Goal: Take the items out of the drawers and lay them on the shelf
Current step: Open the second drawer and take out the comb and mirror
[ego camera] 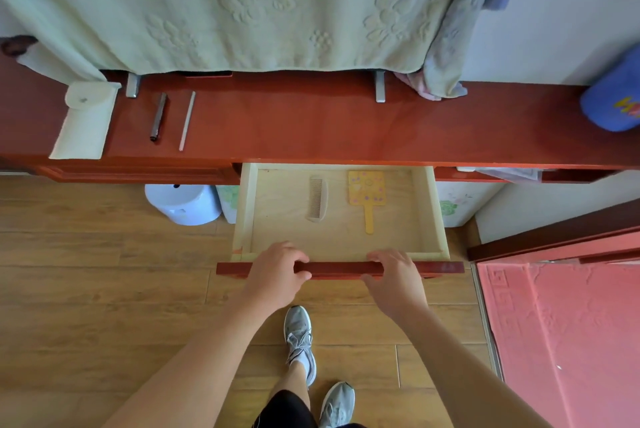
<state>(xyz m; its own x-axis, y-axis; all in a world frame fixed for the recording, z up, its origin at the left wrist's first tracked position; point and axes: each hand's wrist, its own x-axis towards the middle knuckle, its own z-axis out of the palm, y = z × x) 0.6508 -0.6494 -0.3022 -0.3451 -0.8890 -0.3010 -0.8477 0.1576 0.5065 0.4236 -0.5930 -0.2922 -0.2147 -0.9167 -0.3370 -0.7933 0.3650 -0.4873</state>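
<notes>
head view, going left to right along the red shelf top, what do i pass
white pouch → metal bracket → dark tube → thin white stick → second metal bracket → bunched towel end → blue cap

No readable text, blue cap (610, 95) print unclear

From my remote seat I saw a pale green embossed towel (242, 2) hanging above, a blue cap (613, 98) at the far right, a light blue stool (181, 204) standing on the wooden floor (86, 289), a pink mat (561, 341) to the right, and grey sneakers (299, 330) below.
</notes>
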